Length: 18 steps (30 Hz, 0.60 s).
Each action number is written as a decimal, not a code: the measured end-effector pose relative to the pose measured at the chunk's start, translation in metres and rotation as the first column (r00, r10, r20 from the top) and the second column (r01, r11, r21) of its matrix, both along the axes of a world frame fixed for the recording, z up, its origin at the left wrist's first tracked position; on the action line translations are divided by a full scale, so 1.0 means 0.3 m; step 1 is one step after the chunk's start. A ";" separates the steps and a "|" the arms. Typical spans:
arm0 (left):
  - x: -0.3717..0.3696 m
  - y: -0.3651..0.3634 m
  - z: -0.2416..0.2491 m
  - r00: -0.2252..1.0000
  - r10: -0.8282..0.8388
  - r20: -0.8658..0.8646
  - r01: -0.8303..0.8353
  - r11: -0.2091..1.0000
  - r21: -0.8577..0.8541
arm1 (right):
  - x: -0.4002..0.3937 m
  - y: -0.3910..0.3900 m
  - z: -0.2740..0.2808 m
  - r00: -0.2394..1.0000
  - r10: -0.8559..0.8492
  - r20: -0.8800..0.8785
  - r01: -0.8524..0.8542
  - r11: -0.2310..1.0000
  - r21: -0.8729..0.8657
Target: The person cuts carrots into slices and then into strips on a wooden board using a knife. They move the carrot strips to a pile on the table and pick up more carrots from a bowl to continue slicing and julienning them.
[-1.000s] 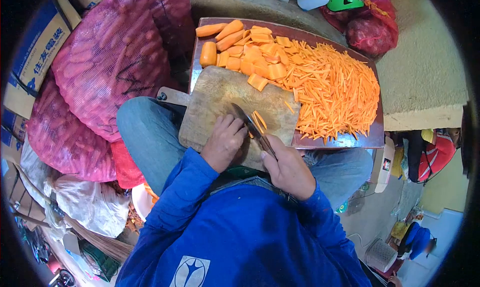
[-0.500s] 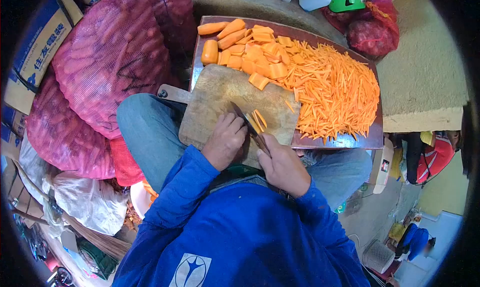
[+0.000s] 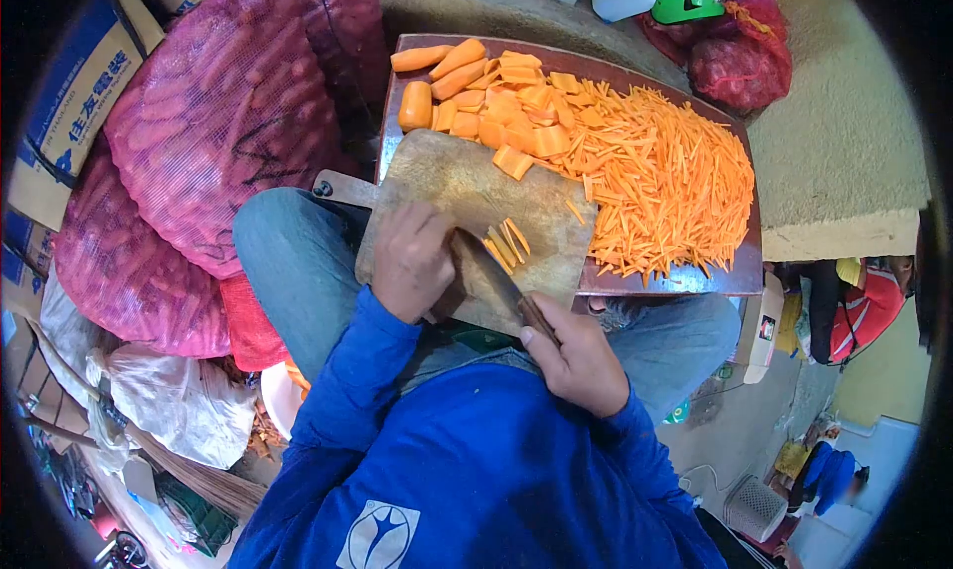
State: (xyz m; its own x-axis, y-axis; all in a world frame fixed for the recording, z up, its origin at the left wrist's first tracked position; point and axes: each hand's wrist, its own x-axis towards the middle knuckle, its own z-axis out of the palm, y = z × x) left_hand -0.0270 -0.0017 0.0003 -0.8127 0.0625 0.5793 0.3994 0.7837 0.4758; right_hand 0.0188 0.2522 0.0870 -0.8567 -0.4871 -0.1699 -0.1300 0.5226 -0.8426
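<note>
My right hand (image 3: 581, 358) grips the wooden handle of a knife (image 3: 498, 277), its dark blade slanting up and left over the wooden cutting board (image 3: 422, 167). Beside the blade lie several cut carrot sticks (image 3: 508, 243) on the board. My left hand (image 3: 412, 261) is over the board's left part, close to the knife's tip. Its fingers look bent but are smeared by motion, and whatever may be under them is hidden. One carrot piece (image 3: 513, 162) rests at the board's far edge.
Whole peeled carrots (image 3: 459, 68), carrot chunks (image 3: 521, 117) and a heap of carrot strips (image 3: 670, 187) cover the low table (image 3: 740, 137) behind the board. Pink mesh sacks (image 3: 223, 122) stand at left. A concrete ledge (image 3: 844, 142) is at right.
My left hand has moved up and left. The knife and my right hand have shifted slightly right and toward my body. More of the cut carrot sticks show beside the blade.
</note>
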 end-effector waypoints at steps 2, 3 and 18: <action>-0.003 -0.005 -0.007 1.000 0.013 0.016 -0.013 0.999 0.036 | 0.004 -0.002 -0.019 0.999 0.034 0.019 -0.034 0.999 -0.004; -0.006 -0.003 -0.008 0.999 0.031 0.029 -0.033 0.997 0.069 | 0.001 0.005 -0.026 0.999 0.021 0.042 -0.022 1.000 0.012; -0.071 0.067 0.019 0.986 -0.076 0.150 0.074 0.997 0.017 | -0.167 0.246 -0.014 0.946 -0.317 -0.072 0.322 0.944 0.070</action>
